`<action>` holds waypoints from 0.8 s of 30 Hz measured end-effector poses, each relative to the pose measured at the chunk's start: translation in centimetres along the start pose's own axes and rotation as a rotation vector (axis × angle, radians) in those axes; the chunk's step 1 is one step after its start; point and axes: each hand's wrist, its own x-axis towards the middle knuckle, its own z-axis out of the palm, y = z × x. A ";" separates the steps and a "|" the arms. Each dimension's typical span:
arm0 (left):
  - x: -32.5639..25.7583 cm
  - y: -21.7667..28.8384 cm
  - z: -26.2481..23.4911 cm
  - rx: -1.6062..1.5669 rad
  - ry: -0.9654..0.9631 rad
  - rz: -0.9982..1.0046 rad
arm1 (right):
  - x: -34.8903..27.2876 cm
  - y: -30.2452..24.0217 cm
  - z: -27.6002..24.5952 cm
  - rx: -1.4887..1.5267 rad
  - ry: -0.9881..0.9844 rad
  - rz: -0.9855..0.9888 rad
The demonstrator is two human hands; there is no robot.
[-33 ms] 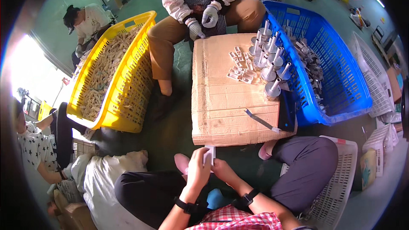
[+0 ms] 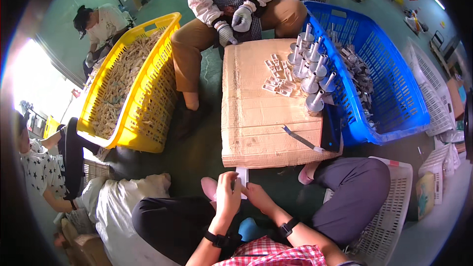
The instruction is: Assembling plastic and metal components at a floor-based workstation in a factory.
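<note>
A narrow white flat piece [image 2: 242, 174] is held just off the near edge of the cardboard-topped surface [image 2: 261, 138]. My left hand [image 2: 227, 199] is closed on its left side, with the fingers bent over it. At its lower right side, my right hand [image 2: 256, 197] pinches it; the fingertips are partly hidden. On the cardboard lie several clear and white small parts [image 2: 278, 88]. Beside them stand several round metal pieces with upright stems [image 2: 315, 101]. Near the front right lies a bent metal strip [image 2: 300, 138] against a dark flat item [image 2: 331, 128].
A blue crate [image 2: 389, 83] of metal parts borders the cardboard on the right. At left stands a yellow crate [image 2: 148, 98] full of pale parts. A gloved person [image 2: 241, 17] sits opposite. White sacks [image 2: 130, 212] lie to my left, and a white crate [image 2: 389, 212] is at my right.
My left fingers have shifted slightly on the white piece, which sits at a slightly different angle. The gloved person's hands have barely moved.
</note>
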 end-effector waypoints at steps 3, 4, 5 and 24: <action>0.2 -4.8 1.2 -0.040 0.216 -0.028 | -0.9 -1.3 0.5 0.112 0.001 0.003; 0.9 -5.0 1.4 -0.164 0.293 -0.082 | -0.9 -1.5 0.3 0.049 -0.005 0.048; 1.5 -5.4 1.5 -0.284 0.237 -0.134 | -0.7 -1.0 0.3 0.032 0.022 -0.009; 2.2 -7.6 4.2 -0.767 0.030 -0.221 | 0.9 4.1 -0.5 -0.006 0.005 0.273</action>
